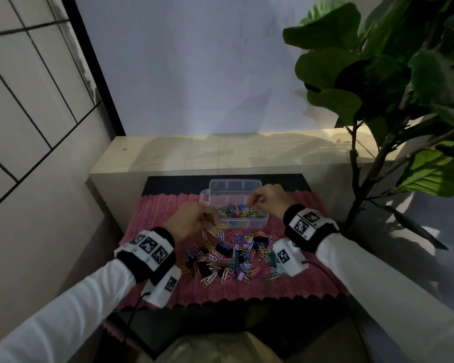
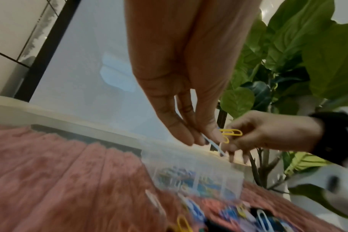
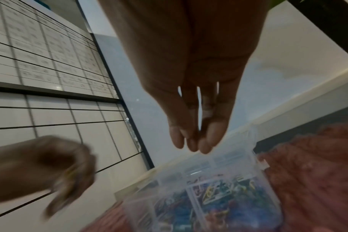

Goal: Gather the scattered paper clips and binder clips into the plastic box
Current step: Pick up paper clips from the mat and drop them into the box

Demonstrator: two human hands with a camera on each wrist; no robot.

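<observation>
A clear plastic box stands at the back of a pink mat, with several coloured paper clips in its front compartments. My left hand hovers at the box's front left corner and pinches yellow paper clips and a pale blue one between its fingertips. My right hand hangs over the right side of the box, fingertips gathered and pointing down with nothing visible between them. A pile of loose paper clips and black binder clips lies in front of the box.
The mat lies on a small dark table against a pale ledge. A big leafy plant stands close on the right, its stem beside my right wrist. A tiled wall runs along the left.
</observation>
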